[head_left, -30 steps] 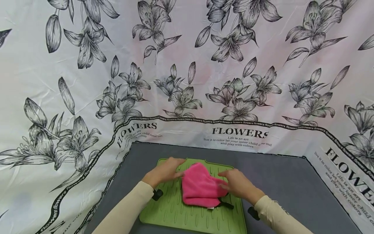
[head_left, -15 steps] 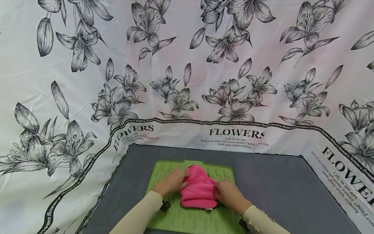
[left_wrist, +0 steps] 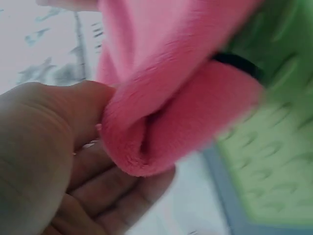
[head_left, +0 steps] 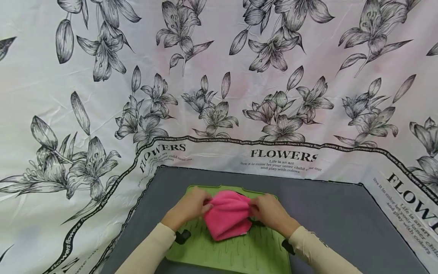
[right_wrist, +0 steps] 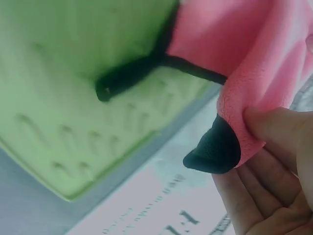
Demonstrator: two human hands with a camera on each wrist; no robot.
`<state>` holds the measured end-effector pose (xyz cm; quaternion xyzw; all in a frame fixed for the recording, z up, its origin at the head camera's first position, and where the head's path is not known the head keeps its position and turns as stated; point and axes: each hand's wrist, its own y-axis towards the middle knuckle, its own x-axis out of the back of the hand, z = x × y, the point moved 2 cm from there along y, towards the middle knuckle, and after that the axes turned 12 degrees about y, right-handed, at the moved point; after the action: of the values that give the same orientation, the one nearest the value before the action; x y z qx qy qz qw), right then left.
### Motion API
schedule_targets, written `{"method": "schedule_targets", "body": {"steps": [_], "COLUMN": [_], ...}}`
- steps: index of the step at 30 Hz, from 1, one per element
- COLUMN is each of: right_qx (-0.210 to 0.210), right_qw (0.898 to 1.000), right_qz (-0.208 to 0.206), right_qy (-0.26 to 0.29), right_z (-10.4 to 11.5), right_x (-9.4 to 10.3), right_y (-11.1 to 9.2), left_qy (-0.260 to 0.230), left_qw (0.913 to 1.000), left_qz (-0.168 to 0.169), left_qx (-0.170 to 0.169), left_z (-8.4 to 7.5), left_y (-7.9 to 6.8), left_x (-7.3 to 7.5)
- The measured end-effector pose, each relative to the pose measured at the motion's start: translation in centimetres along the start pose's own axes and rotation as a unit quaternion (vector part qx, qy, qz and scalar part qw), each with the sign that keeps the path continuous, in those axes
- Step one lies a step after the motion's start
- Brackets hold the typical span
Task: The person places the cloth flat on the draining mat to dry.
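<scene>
A soft pink fleece piece [head_left: 227, 219] with black trim is held up over a green ridged mat [head_left: 195, 249], its lower part hanging. My left hand [head_left: 189, 207] pinches its left upper edge. In the left wrist view, the thumb of my left hand [left_wrist: 44, 127] lies on a folded roll of the fleece with fingers beneath. My right hand [head_left: 272, 213] pinches the right upper edge. The right wrist view has my right hand [right_wrist: 279, 176] gripping a corner beside a black flap [right_wrist: 215, 149]; a black strap [right_wrist: 127, 76] dangles from the trim. Its exact kind is unclear.
The mat lies on a dark grey tabletop [head_left: 328, 220]. Behind and at the sides hangs a white curtain [head_left: 212, 83] printed with black flowers and lettering. Black wrist-worn pieces sit at both cuffs.
Both hands came in from either side of the fleece, took hold of it and raised its upper edge. It has turned and its lower part now hangs in a point.
</scene>
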<state>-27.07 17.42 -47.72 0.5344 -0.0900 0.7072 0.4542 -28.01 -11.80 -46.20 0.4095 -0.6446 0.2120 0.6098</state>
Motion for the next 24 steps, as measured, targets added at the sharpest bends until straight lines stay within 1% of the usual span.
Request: {"method": "schedule_targets", "body": {"steps": [2, 5, 7, 9, 11, 13, 16, 18, 20, 22, 24], "right_qx": [0.006, 0.012, 0.014, 0.021, 0.020, 0.014, -0.004, -0.004, -0.002, 0.000, -0.002], "right_qw": [1.000, 1.000, 1.000, 1.000, 1.000, 1.000, 1.000, 1.000, 0.999, 0.999, 0.999], "right_qz": [-0.001, 0.003, 0.003, -0.001, -0.007, -0.008, 0.006, 0.025, 0.042, 0.048, 0.043], "right_qy": [0.004, 0.006, 0.004, -0.003, -0.009, -0.013, -0.015, -0.016, -0.014, -0.006, 0.002], "right_z": [0.7, 1.5, 1.9, 2.1, 1.9, 1.5, 0.6, 0.0, -0.4, -0.6, -0.7], "right_x": [0.5, 1.0, 1.1, 0.9, 0.7, 0.1, -1.5, -2.8, -4.1, -4.8, -5.0], "right_y": [0.6, 1.3, 1.6, 1.6, 1.4, 1.0, 0.1, -0.9, -2.0, -2.8, -3.1], "left_qy": [0.014, 0.051, 0.080, 0.113, 0.141, 0.168, 0.176, 0.164, 0.150, 0.133, 0.117], "left_qw": [0.9998, 0.9982, 0.9958, 0.9919, 0.9876, 0.9833, 0.9821, 0.9835, 0.9845, 0.9861, 0.9880], "left_qz": [-0.006, -0.021, -0.032, -0.040, -0.044, -0.038, -0.005, 0.034, 0.065, 0.079, 0.082], "left_qx": [0.010, 0.021, 0.031, 0.042, 0.052, 0.060, 0.068, 0.069, 0.064, 0.059, 0.059], "left_z": [-0.3, -0.9, -1.4, -1.8, -2.1, -2.4, -2.7, -2.9, -3.2, -3.3, -3.2], "left_y": [-0.6, -1.4, -1.7, -1.9, -1.8, -1.9, -2.3, -2.8, -3.2, -3.6, -3.7], "left_x": [1.7, 3.6, 4.3, 4.4, 3.6, 2.3, -0.4, -2.2, -3.6, -4.5, -4.8]}}
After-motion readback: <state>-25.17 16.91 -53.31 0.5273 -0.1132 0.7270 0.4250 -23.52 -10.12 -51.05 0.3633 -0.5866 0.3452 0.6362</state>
